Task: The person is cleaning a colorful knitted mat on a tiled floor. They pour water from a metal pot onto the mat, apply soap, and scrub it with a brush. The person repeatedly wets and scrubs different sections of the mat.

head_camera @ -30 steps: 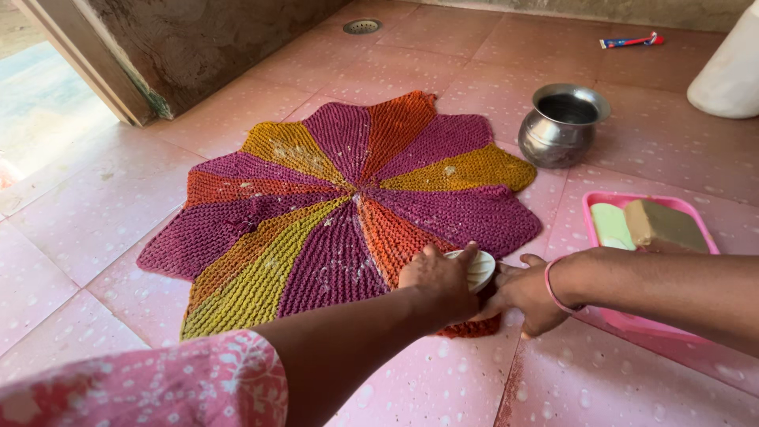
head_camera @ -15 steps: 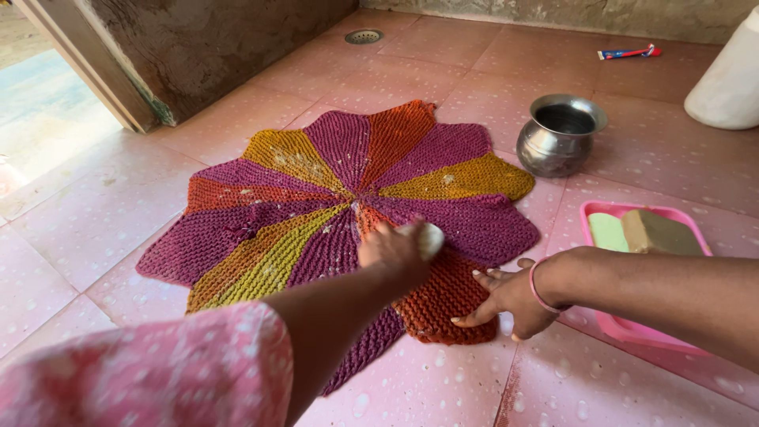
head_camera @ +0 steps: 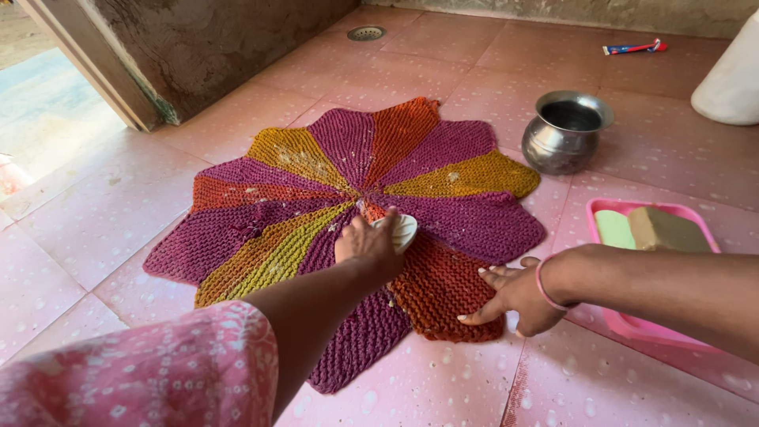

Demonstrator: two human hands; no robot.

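Scrubbing in hand: left hand (head_camera: 365, 247) closed around a small white brush (head_camera: 400, 230), pressed onto the middle of a round knitted mat (head_camera: 316, 198) in purple, orange and yellow wedges, spread flat on the floor at the centre of the scene. Right hand (head_camera: 512, 294) open, fingers flat on the mat's near right edge, pinning an orange wedge in place; a pink bangle at the wrist, nothing gripped. By the look of it, mid-wash, with pale flecks, perhaps suds, on the far yellow wedges. Next move, as a judgement: a firm push of the brush along the ribs of the knit, with the flat hand holding steady against bunching. Underfoot, wet-looking pink speckled floor tiles (head_camera: 95, 237). To the right, a pink tray (head_camera: 632, 328) with a green bar and a tan block in it; beyond it, a round steel pot (head_camera: 564, 131) just off the mat's far right edge. Farther off, a floor drain (head_camera: 366, 33), a rough grey wall, a doorway at far left, and a white container at far right.
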